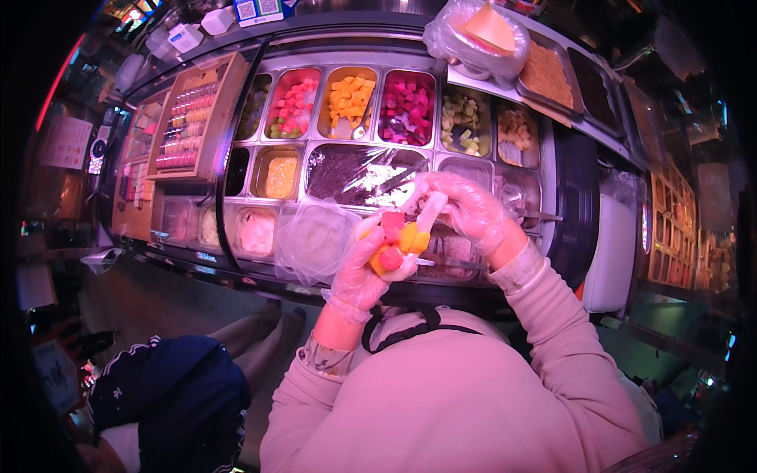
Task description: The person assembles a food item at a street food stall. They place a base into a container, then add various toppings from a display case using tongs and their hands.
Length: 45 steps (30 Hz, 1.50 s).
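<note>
Both of my hands wear clear plastic gloves and work close together over the front of the food counter. My left hand [365, 262] is cupped around a white soft wrapper [432, 211] loaded with fruit cubes. Red fruit cubes [392, 223] and yellow fruit cubes [409, 239] stick out of it, with something dark near the top. With its fingers pinched together, my right hand [473, 209] grips the wrapper's upper right edge. Close beside my left hand are clear plastic containers [315, 239]. Behind the wrapper, dark crumbs [341, 172] lie in a tray partly covered with shiny film.
Steel tubs of cut fruit line the back, including yellow cubes [351, 94] and purple cubes [407, 102]. A wooden box [229, 87] stands left. A plastic-wrapped bowl [473, 71] sits back right. A person in dark blue clothing [177, 394] is at lower left.
</note>
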Tool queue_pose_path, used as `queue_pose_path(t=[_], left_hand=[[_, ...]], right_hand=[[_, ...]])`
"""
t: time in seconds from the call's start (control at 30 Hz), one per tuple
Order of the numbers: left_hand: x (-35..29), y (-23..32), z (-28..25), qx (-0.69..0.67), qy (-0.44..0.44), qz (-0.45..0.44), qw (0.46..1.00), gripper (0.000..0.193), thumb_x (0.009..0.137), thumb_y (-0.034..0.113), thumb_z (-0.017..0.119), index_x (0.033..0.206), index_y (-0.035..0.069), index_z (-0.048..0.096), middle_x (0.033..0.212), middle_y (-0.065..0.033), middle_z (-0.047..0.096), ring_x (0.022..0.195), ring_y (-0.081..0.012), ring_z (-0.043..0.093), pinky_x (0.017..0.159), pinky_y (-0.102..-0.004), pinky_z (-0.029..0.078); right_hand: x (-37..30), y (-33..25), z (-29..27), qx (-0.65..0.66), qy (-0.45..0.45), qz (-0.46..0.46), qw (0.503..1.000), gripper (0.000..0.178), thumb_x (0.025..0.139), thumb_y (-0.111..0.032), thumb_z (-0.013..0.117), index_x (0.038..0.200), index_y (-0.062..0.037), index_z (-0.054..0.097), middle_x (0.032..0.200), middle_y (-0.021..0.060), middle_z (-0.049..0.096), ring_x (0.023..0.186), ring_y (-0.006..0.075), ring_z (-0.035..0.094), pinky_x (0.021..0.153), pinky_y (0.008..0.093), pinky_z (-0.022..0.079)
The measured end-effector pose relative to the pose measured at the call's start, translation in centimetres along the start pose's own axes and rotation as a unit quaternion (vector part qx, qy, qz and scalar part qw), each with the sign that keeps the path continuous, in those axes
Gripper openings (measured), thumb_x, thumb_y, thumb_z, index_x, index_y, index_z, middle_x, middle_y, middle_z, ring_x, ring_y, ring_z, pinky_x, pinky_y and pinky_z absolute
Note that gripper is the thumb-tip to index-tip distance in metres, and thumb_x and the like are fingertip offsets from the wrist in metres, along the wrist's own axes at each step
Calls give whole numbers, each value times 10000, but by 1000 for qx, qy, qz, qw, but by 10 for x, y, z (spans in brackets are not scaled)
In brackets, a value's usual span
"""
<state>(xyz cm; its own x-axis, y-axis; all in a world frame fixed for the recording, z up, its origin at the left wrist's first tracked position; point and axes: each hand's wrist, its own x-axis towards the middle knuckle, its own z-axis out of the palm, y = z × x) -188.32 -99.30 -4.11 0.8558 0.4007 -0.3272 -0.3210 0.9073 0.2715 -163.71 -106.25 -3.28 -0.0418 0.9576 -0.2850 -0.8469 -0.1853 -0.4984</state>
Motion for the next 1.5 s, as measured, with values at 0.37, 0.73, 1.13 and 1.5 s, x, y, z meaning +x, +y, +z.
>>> queue_pose_path(t=[0.37,0.73,1.13,1.5], left_hand=[[35,12,36,-12,-28,7,1000,470,1043,183,648,1476,99,487,1410,-126,549,1297,-303,584,958,-504,601],[65,8,74,-87,-109,39,990,372,1055,125,622,1411,99,517,1320,-109,603,1248,-243,610,1015,-424,569],[51,-14,92,-106,-91,93,986,520,1025,291,614,1495,91,514,1419,-123,613,1315,-315,595,1189,-537,432],[49,-7,85,-51,-92,78,991,795,709,-78,568,1491,-10,442,1373,-248,579,1097,-333,636,937,-375,550]], right_hand=[[-7,-61,80,-132,39,-88,987,261,1013,-119,707,1189,74,694,969,85,693,832,128,679,627,186,507],[-40,-63,137,-508,-133,-241,816,315,1012,-132,657,1271,46,680,1026,123,746,870,209,689,793,354,545],[-61,-5,117,-880,-107,-286,364,612,916,-412,647,1257,96,639,1297,190,649,1105,338,637,1041,450,480],[-92,-17,94,-709,193,-459,499,301,904,-38,780,1195,3,717,1134,108,691,1019,247,683,875,338,549]])
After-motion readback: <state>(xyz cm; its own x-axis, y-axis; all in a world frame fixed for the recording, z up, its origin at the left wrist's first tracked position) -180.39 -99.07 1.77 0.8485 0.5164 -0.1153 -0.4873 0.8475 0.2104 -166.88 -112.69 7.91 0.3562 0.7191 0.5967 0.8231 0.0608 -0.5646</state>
